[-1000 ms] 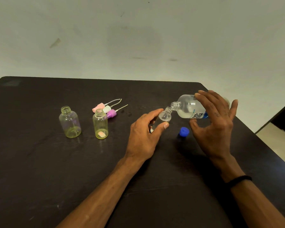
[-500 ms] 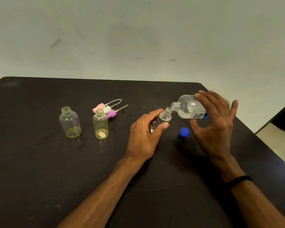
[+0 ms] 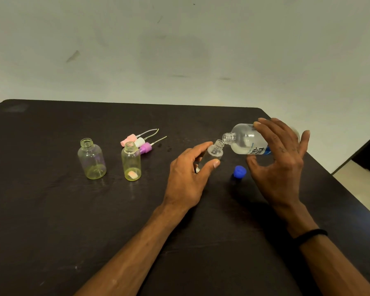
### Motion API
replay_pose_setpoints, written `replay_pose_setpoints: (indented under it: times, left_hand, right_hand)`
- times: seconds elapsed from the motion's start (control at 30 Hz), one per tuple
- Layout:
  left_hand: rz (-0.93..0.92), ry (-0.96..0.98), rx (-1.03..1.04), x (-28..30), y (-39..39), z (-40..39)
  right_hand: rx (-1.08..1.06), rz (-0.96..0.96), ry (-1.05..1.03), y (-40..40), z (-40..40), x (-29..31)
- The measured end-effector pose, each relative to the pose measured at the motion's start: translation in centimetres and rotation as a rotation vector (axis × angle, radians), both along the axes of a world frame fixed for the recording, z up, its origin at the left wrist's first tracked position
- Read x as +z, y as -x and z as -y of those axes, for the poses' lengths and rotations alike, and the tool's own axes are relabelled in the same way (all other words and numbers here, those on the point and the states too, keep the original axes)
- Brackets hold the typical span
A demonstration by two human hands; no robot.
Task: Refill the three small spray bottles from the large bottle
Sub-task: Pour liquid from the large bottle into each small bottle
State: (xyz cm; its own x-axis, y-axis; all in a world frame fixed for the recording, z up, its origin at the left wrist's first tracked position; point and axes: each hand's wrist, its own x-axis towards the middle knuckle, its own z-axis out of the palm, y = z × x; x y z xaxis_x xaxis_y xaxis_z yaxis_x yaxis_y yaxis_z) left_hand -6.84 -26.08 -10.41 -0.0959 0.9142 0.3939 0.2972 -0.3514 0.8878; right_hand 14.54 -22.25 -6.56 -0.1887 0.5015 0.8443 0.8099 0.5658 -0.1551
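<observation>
Left hand [image 3: 186, 178] grips small bottle [image 3: 214, 151], right hand [image 3: 280, 165] grips tilted large bottle [image 3: 246, 139]; blue cap [image 3: 239, 171] between them.

Dark table [image 3: 51, 210] against scuffed pale wall [image 3: 179, 50] — light floor [image 3: 363, 189] at right.

A dark, matte table [image 3: 51, 221] filled the lower two thirds of the frame. Left of centre, two uncapped small bottles [image 3: 91, 159] [image 3: 131, 161] stood upright, near each other. Just behind them lay three spray tops, pink [image 3: 128, 139], white [image 3: 140, 142] and purple [image 3: 146, 147], touching. Right of centre sat a blue cap [image 3: 239, 171].
</observation>
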Motion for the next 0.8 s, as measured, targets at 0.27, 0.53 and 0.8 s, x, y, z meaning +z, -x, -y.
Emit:
replay_pose_setpoints:
  times: [0.27, 0.53, 0.8]
  left_hand:
    - [-0.003, -0.006, 0.005, 0.0, 0.0, 0.0]
    - [0.051, -0.019, 0.007, 0.6, -0.2, -0.2]
    - [0.126, -0.044, 0.070, 1.2, -0.8, -2.1]
  right_hand:
    - [0.013, 0.006, 0.001, 0.1, 0.1, 0.0]
    - [0.041, -0.034, 0.063, -0.1, -0.1, -0.4]
    - [0.024, -0.191, 0.052, 0.2, 0.1, -0.6]
